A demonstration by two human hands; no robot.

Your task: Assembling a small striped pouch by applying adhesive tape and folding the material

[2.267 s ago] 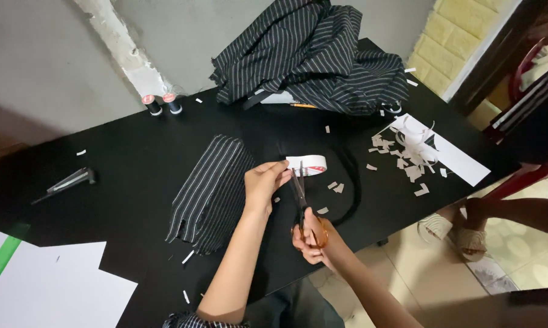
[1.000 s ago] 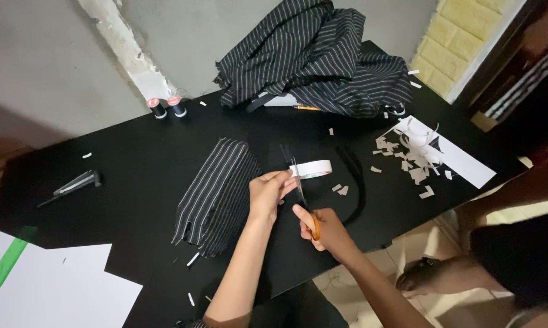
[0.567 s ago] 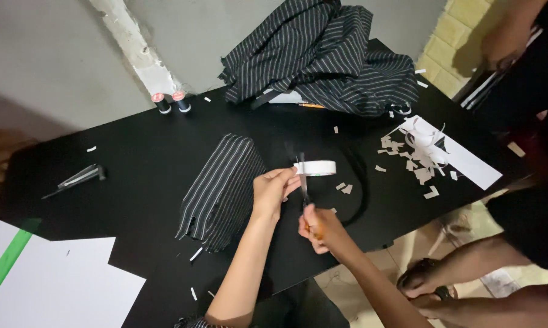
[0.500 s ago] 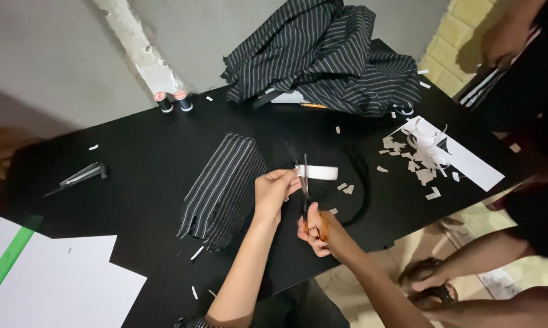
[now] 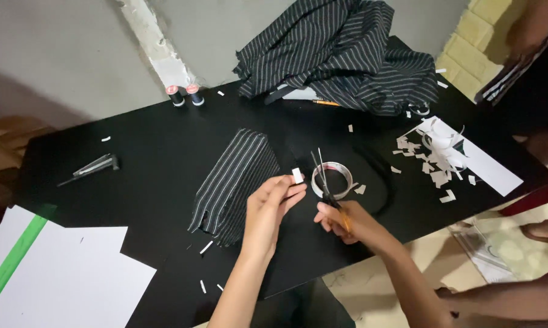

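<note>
Right hand (image 5: 347, 222) clenched around the orange handles of the scissors (image 5: 328, 182); long axis runs near-vertical in view, blades parted and pointing away from the person, tips over the tape roll (image 5: 332, 180). Left hand (image 5: 271, 209) pinches a small white piece (image 5: 297, 175) between thumb and fingertips, just left of the blades; whether it is tape or paper is unclear. Folded striped fabric (image 5: 234, 179) lies on the black counter (image 5: 146, 152) just left of that hand, long axis toward the far edge. White scraps (image 5: 429, 164) sit well to the right.
</note>
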